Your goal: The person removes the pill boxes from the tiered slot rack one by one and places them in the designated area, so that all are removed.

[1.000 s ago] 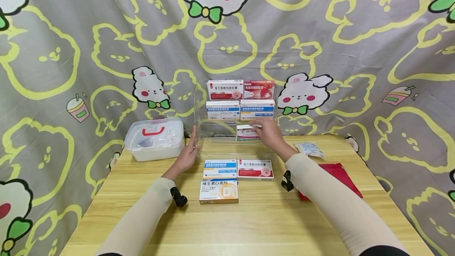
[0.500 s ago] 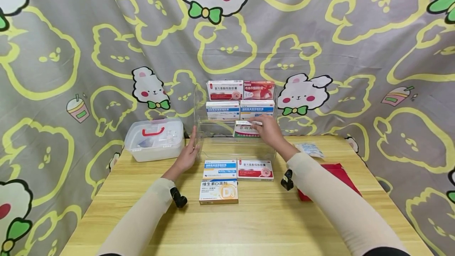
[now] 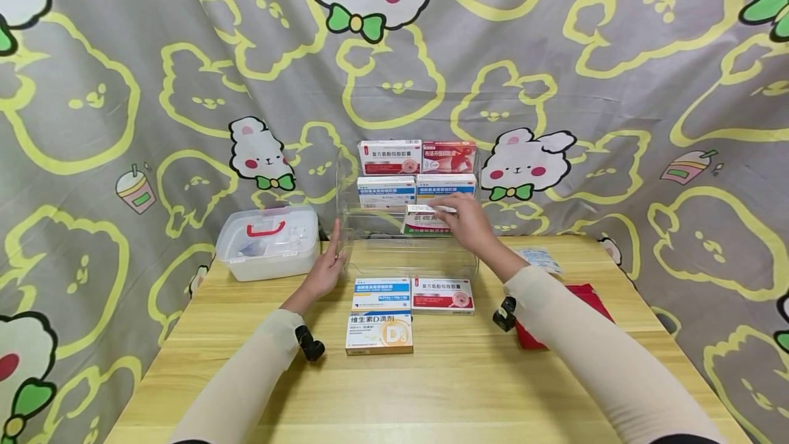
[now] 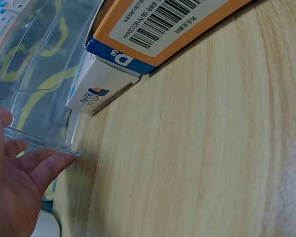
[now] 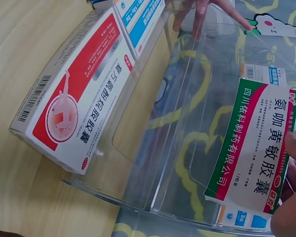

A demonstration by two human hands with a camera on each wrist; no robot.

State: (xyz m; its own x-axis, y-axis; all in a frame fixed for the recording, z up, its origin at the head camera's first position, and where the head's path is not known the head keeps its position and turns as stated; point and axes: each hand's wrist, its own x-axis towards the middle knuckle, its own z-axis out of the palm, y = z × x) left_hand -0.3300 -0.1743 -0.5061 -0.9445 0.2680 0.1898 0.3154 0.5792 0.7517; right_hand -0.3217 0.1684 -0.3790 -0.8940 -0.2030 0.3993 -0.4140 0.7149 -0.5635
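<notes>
My right hand (image 3: 471, 225) pinches a white medicine box (image 5: 251, 148) with green and magenta bands, its thumb on the printed face. In the head view this box is raised slightly at the right of the third tier of a clear acrylic rack (image 3: 401, 269). My left hand (image 3: 323, 269) rests against the rack's left side with fingers extended, the fingertips (image 4: 64, 160) right at the panel edge. White-and-red (image 3: 390, 157) and red (image 3: 449, 157) boxes fill the top tier. Two blue-and-white boxes (image 3: 386, 192) stand on the second.
Before the rack lie a blue-and-white box (image 3: 381, 294), a red-and-white box (image 3: 442, 295) and a vitamin D box (image 3: 379, 333). A lidded plastic case (image 3: 268, 242) stands left; a packet (image 3: 540, 260) and red pouch (image 3: 530, 334) lie right. A patterned curtain (image 3: 394, 88) hangs behind.
My right hand has raised the green-banded medicine box a little and shifted it slightly left, showing more of its lower face. My left hand has stayed at the rack's side.
</notes>
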